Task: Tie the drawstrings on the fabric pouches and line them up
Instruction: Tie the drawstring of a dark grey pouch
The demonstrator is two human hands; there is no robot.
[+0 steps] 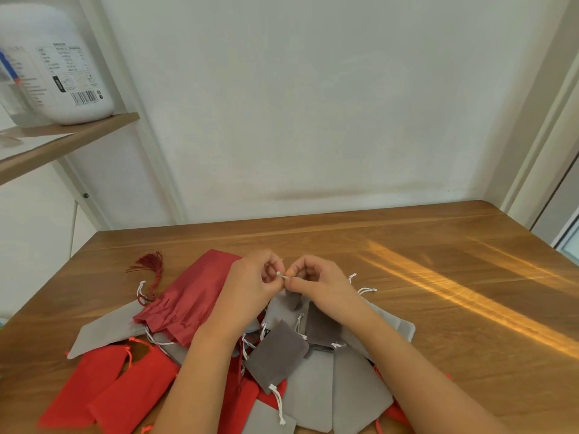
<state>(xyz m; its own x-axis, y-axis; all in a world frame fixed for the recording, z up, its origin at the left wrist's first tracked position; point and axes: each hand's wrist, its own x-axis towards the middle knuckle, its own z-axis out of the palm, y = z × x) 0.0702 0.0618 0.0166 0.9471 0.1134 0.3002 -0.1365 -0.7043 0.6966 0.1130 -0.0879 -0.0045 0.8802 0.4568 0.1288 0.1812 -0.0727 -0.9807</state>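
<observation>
Where the head view looks down at the lower middle of the frame, the left hand (250, 283) and the right hand (319, 283) are seen raised just above a heap of pouches. Their fingers are curled, and a thin white drawstring (283, 276) is pinched between thumb and fingertips on each side. A small dark grey pouch (293, 300) hangs just beneath the hands and is partly hidden by them. Whether a knot is already formed cannot be told, since the cord is too small and blurred.

The other pouches are spread, overlapping, on the wooden counter (438, 277) under and beside the forearms. Grey pouches (277, 355) lie at centre and lower right, bright red pouches (103, 389) at lower left. A larger dark red pouch (188, 296) with a tassel (150, 261) lies at centre left. No row is seen yet.

The pouches are judged light, soft and limp, with a napped cloth that should grip well. The cord is thin and likely to slip, so it is best pinched close to the gathered mouth. A pouch is better lifted by its neck or body, because neighbouring strings cross the heap and may be dragged along.

At upper left a white bottle (62, 64) stands on a shelf (78, 133), well apart.
</observation>
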